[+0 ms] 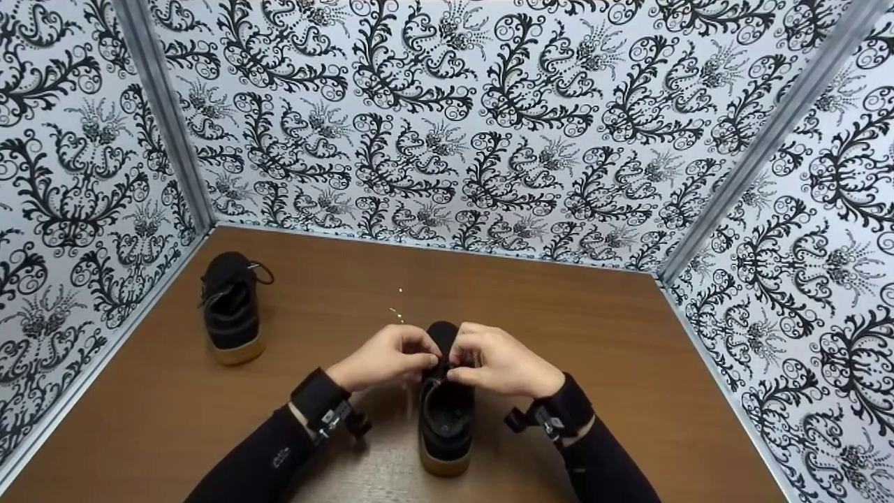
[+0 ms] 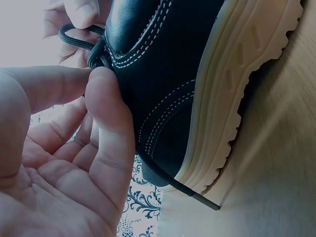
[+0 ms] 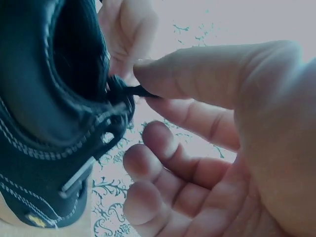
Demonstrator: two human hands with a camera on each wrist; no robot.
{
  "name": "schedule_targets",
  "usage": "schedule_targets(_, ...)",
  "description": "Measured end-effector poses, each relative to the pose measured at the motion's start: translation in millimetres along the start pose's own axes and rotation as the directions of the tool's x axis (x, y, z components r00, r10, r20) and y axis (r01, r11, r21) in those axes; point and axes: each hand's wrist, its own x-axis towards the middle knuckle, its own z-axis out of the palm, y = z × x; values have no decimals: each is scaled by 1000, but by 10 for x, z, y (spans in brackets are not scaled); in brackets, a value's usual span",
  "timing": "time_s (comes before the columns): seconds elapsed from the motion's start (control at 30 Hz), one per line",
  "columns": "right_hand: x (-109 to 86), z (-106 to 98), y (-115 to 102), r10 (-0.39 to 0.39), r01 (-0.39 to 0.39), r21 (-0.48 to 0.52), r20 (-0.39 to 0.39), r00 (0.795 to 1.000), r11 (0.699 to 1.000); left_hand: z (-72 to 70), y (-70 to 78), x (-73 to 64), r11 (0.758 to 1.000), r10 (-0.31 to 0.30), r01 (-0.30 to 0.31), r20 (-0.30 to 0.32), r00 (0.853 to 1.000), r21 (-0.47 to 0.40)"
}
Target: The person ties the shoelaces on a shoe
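A black shoe (image 1: 445, 443) with a tan sole stands between the two hands, its toe pointing away from me. My left hand (image 1: 387, 358) pinches the dark shoelace (image 2: 99, 52) between thumb and forefinger, close to the knot. Beside the knot a lace loop (image 2: 74, 40) sticks out near the other hand's fingers. A loose lace end (image 2: 180, 186) hangs down the shoe's side. On the other side, my right hand (image 1: 504, 363) pinches the lace (image 3: 139, 91) between thumb and forefinger. Its other fingers are curled in the right wrist view, holding nothing visible.
Another black shoe (image 1: 234, 307) with a tan sole stands at the far left of the brown table (image 1: 559, 314), its lace looping out. Small bright specks (image 1: 398, 312) lie beyond the left hand. Patterned panels (image 1: 447, 126) with metal posts enclose the table's back and sides.
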Motion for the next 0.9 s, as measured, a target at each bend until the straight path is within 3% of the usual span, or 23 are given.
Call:
schedule_targets(0.2,-36,-96,115,38,-41,74,40,998,996,-24,4,-7,1000,4,-4,3,1000,27)
schedule_targets(0.43,-60,-155,297,171,-191,158,135,976,969,-58,5,-10,999,2,-3,28,1000,32)
schedule_targets(0.57,-66,-178,386,176,-213,220,173,969,952,-90,14,-21,1000,-7,6,46,999,21)
schedule_targets(0.73,-82,-170,512,161,-225,367,195,967,903,-121,23,-29,1000,-2,1,63,998,8)
schedule_targets(0.9,-83,-154,581,155,-226,398,202,967,889,-166,22,-32,1000,15,-16,96,995,8)
